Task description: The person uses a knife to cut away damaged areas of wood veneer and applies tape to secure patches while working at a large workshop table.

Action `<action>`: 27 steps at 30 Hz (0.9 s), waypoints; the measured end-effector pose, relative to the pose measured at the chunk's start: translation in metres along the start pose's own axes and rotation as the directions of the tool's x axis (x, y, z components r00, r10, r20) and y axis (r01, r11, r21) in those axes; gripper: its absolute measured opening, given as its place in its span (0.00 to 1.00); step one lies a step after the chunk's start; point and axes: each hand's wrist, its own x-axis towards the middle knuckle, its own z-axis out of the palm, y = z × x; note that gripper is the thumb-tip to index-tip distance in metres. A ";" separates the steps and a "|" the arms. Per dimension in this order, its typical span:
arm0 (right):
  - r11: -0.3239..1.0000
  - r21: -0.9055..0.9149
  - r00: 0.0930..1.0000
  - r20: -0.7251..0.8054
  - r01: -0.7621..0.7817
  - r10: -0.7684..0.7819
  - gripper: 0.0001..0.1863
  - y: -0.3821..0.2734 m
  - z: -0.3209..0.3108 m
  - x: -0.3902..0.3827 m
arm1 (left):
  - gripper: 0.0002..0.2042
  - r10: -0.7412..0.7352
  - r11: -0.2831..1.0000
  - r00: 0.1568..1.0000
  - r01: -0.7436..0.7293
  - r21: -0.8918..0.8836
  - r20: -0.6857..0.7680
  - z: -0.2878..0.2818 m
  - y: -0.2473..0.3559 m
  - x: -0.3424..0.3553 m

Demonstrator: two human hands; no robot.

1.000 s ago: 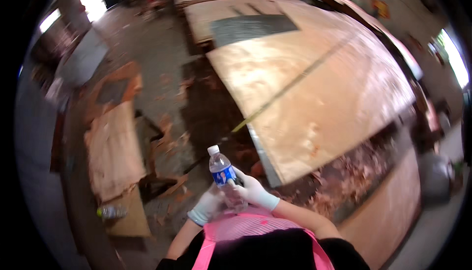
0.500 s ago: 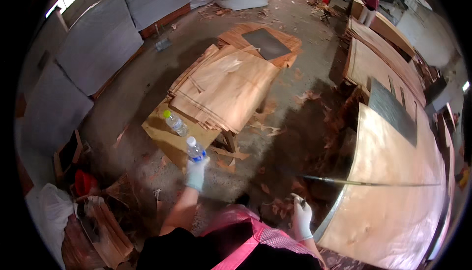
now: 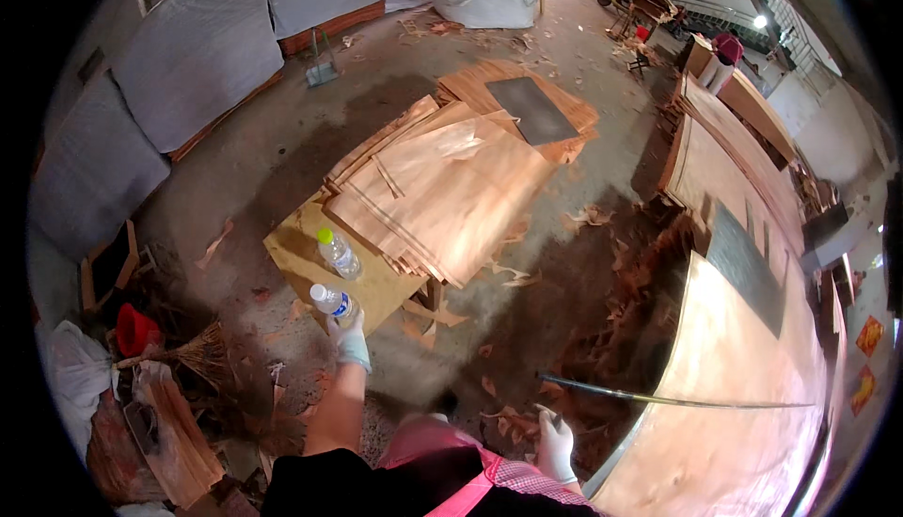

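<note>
My left hand [image 3: 350,336], in a pale glove, grips a clear plastic bottle [image 3: 336,304] with a white cap and blue label. The bottle leans to the left over the edge of a yellowish board [image 3: 299,242]. A second clear bottle [image 3: 340,259], with a yellow-green cap, stands on that board just beyond. My right hand [image 3: 556,449], also gloved, hangs low beside the large veneer stack on the right, touching nothing around it. Its fingers are curled, with a small dark thing at them that I cannot make out.
Wood veneer sheets [image 3: 451,192] lie stacked beyond the bottles, a dark plate [image 3: 532,110] behind them. A thin rod [image 3: 658,398] juts over the right veneer stack [image 3: 724,423]. A broom [image 3: 193,354] and red container [image 3: 138,329] sit left; a person [image 3: 724,56] stands far right.
My left hand has shifted left with the white-capped bottle, which now tilts left. My right hand has moved slightly left and down. The whole view has turned a little.
</note>
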 end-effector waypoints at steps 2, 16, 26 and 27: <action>0.998 0.006 0.998 -0.033 -0.060 0.061 0.14 -0.004 0.001 0.000 | 0.29 -0.124 0.992 0.988 0.125 -0.004 0.088 0.005 0.015 -0.053; 0.994 -0.097 0.997 -0.070 -0.051 0.044 0.16 0.076 -0.014 0.047 | 0.55 0.498 0.453 0.839 -0.469 0.758 0.222 0.169 0.165 0.149; 0.956 -0.193 0.973 -0.119 -0.220 0.199 0.19 0.102 -0.030 0.029 | 0.12 0.714 0.429 0.618 -0.757 0.493 0.329 0.202 0.192 0.179; 0.973 -0.187 0.988 -0.106 -0.132 0.113 0.19 0.092 -0.023 0.028 | 0.13 0.741 0.436 0.591 -0.784 0.441 0.318 0.196 0.202 0.163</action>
